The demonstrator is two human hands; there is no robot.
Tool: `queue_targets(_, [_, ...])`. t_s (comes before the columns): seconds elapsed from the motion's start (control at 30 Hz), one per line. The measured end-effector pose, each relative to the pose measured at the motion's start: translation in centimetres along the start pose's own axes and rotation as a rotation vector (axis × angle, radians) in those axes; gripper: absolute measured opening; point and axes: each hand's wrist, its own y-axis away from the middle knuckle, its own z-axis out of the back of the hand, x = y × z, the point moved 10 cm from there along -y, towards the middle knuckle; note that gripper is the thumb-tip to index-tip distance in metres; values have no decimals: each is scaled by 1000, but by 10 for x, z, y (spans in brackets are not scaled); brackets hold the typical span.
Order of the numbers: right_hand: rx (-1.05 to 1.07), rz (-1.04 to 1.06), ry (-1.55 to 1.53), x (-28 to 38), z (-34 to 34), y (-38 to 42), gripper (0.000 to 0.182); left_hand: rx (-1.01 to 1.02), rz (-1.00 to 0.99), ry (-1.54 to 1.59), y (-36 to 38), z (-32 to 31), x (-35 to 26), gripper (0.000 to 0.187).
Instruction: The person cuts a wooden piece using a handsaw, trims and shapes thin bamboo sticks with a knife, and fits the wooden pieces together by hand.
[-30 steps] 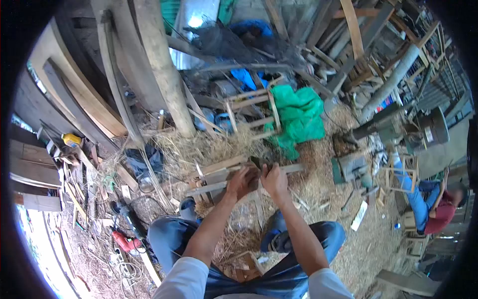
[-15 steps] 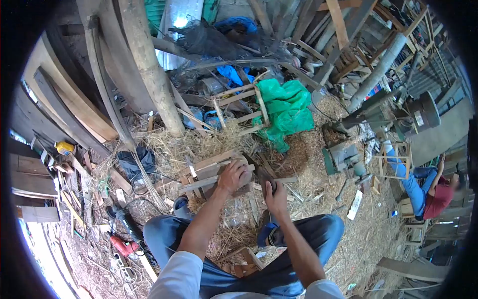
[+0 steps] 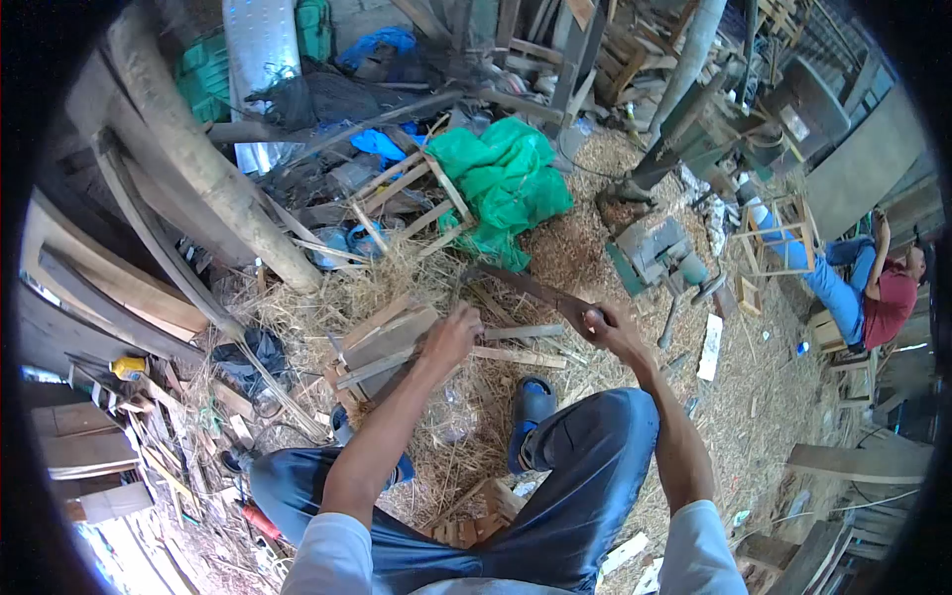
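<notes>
In my right hand (image 3: 607, 329) is a handsaw (image 3: 531, 289), my fingers wrapped round its handle. Its dark blade points up and left, apart from the wood below. My left hand (image 3: 451, 339) is closed over a thin wooden strip (image 3: 375, 367), which reappears to the right of the fingers. Under and beside that hand lies a flat board (image 3: 397, 334) on low wooden pieces. A second pale strip (image 3: 518, 357) lies just below the first. The undersides of the left fingers are hidden.
Straw and shavings cover the ground. A wooden frame (image 3: 415, 193) leans by a green plastic sheet (image 3: 501, 178). A bench vise (image 3: 654, 253) stands to the right. Farther right sits another person (image 3: 888, 302). A post (image 3: 213, 174) slants at upper left.
My right hand has moved right with the saw, whose blade has swung away from the board and now slants up-left. My left hand has stayed at the wood. The view has shifted right.
</notes>
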Motion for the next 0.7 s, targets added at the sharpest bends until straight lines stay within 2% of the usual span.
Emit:
queue_targets(0.07, [-31,-42,-122,-47,-7,0,45,-92,20,33,2,9,5,31])
queue_targets(0.17, [-152,-15,-8,-91,-15,-2,40,23,138,83,-6,1,25,29])
queue_targets(0.2, [-242,-63,93,-95,-7,0,35,-6,130,52,-9,12,17,27])
queue_targets(0.23, [-348,0,174,-105,0,-4,29,12,143,43,-10,12,13,27])
queue_targets(0.3, [-424,-102,205,-137,4,-10,23,22,136,-5,-16,8,4,24])
queue_targets(0.33, [-420,-108,196,-144,2,-16,23,31,141,-12,-23,-1,0,24])
queue_targets(0.4, [-362,-169,209,-161,-3,-26,19,199,153,230,-37,-43,-18,24])
queue_targets(0.43, [-362,-173,211,-161,-3,-29,19,173,107,261,-48,-62,-27,24])
queue_targets(0.5, [-441,124,566,-108,-8,-29,22,150,61,300,-67,-100,-50,25])
queue_targets(0.57, [-410,191,689,-73,-23,-36,26,128,162,376,-77,-124,-55,28])
queue_targets(0.6, [-288,228,673,-65,-41,-44,25,131,162,378,-80,-138,-45,28])
queue_targets(0.67, [-67,272,674,-78,-83,-58,27,167,440,464,-75,-187,-1,30])
queue_targets(0.7, [23,282,686,-96,-104,-66,28,173,440,469,-74,-190,4,30])
